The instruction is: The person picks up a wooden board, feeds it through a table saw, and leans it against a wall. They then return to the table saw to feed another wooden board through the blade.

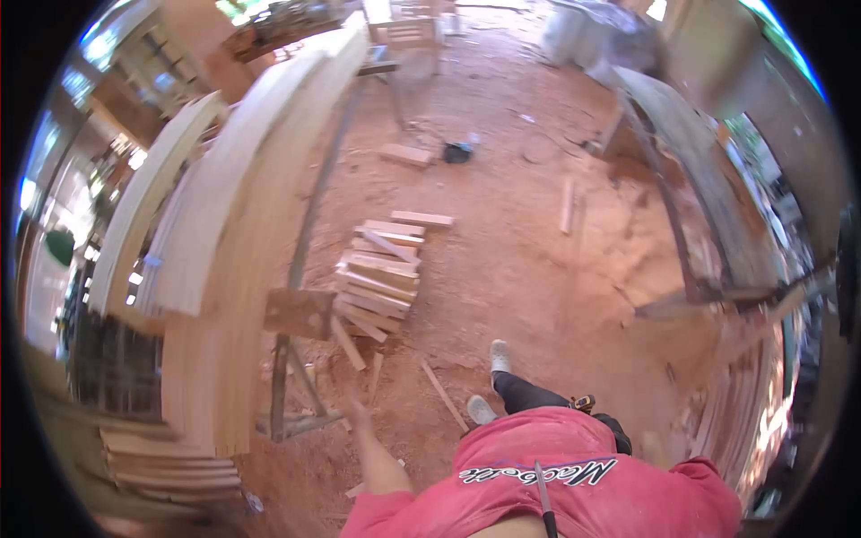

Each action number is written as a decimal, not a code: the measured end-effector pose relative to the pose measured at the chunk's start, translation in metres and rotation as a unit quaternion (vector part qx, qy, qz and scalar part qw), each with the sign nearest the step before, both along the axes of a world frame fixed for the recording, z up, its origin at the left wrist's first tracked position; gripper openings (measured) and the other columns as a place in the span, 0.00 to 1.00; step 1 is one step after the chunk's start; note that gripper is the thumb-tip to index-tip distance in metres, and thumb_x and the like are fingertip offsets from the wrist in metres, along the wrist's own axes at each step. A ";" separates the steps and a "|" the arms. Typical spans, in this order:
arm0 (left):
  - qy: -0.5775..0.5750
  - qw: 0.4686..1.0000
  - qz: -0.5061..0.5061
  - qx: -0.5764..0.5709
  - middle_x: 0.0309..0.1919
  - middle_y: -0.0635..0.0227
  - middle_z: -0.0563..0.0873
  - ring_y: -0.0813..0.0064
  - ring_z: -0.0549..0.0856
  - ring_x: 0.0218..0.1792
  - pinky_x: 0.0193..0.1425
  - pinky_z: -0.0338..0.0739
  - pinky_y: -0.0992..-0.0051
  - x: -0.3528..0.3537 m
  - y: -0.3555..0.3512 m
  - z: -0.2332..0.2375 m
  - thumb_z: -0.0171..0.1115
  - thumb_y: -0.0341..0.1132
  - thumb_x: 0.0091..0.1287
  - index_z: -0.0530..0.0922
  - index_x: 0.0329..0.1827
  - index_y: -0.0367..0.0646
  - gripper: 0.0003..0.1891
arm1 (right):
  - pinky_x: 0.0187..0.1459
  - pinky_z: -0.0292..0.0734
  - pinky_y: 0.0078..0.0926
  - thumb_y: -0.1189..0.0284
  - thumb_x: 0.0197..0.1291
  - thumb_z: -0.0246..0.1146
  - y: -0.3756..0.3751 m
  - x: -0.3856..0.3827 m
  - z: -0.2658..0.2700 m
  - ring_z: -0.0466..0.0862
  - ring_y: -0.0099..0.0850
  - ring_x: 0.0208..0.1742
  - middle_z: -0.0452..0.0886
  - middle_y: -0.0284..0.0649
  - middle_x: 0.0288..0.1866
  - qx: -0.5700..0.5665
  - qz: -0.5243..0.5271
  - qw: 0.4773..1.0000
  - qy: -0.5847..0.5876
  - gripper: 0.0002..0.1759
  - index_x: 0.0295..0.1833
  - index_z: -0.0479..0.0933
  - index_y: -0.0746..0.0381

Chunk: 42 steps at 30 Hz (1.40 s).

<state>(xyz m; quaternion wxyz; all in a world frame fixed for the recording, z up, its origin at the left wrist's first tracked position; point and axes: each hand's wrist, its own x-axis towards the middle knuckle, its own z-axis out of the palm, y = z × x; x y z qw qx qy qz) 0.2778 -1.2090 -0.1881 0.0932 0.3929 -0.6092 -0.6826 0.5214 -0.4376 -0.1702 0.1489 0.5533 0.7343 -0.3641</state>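
My left hand [359,411] is stretched forward over the dirt floor, low and blurred by motion. Its fingers are smeared, and I cannot make out anything in it. Nearest to it are the trestle leg [305,381] of the plank stand and a few loose wood strips [348,343]. Just beyond lies a pile of short cut wood pieces [377,282]. On the right only the red sleeve [708,489] shows; my right hand is out of sight. A yellow and black tape measure [583,403] appears at my waist.
Long planks [260,197] lie on the stand along the left, with stacked boards [175,466] below. A weathered workbench [691,170] stands at the right, with more boards [740,403] nearer me. A small black object [457,152] and a wood block [406,155] lie ahead.
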 end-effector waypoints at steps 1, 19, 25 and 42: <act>-0.100 0.991 -0.061 0.061 0.59 0.62 0.80 0.70 0.80 0.59 0.62 0.75 0.71 0.045 0.029 -0.054 0.52 0.47 0.80 0.70 0.71 0.39 0.25 | 0.53 0.78 0.42 0.60 0.65 0.65 0.004 0.013 -0.003 0.83 0.44 0.51 0.83 0.51 0.53 0.012 0.028 0.999 0.037 0.24 0.56 0.79 0.69; 0.007 0.948 -0.309 0.073 0.30 0.72 0.79 0.72 0.80 0.29 0.33 0.74 0.67 -0.270 0.359 -0.030 0.57 0.47 0.74 0.81 0.43 0.44 0.14 | 0.52 0.80 0.38 0.59 0.64 0.68 0.124 0.156 -0.012 0.86 0.39 0.49 0.88 0.48 0.50 -0.034 -0.219 0.967 0.122 0.24 0.55 0.83 0.68; 0.013 0.791 -0.598 -0.128 0.36 0.62 0.90 0.73 0.87 0.33 0.36 0.77 0.74 -0.220 0.679 0.080 0.61 0.41 0.73 0.83 0.52 0.34 0.17 | 0.41 0.81 0.46 0.47 0.66 0.63 0.125 0.272 -0.091 0.86 0.42 0.39 0.86 0.48 0.43 -0.057 -0.482 0.873 0.043 0.32 0.55 0.82 0.68; 0.406 0.389 -0.825 0.061 0.25 0.56 0.86 0.63 0.87 0.31 0.35 0.76 0.63 0.008 1.339 0.174 0.60 0.40 0.73 0.80 0.33 0.35 0.16 | 0.25 0.76 0.36 0.60 0.66 0.60 0.217 0.240 0.005 0.82 0.34 0.23 0.81 0.41 0.28 -0.073 -0.698 0.702 0.120 0.14 0.39 0.79 0.60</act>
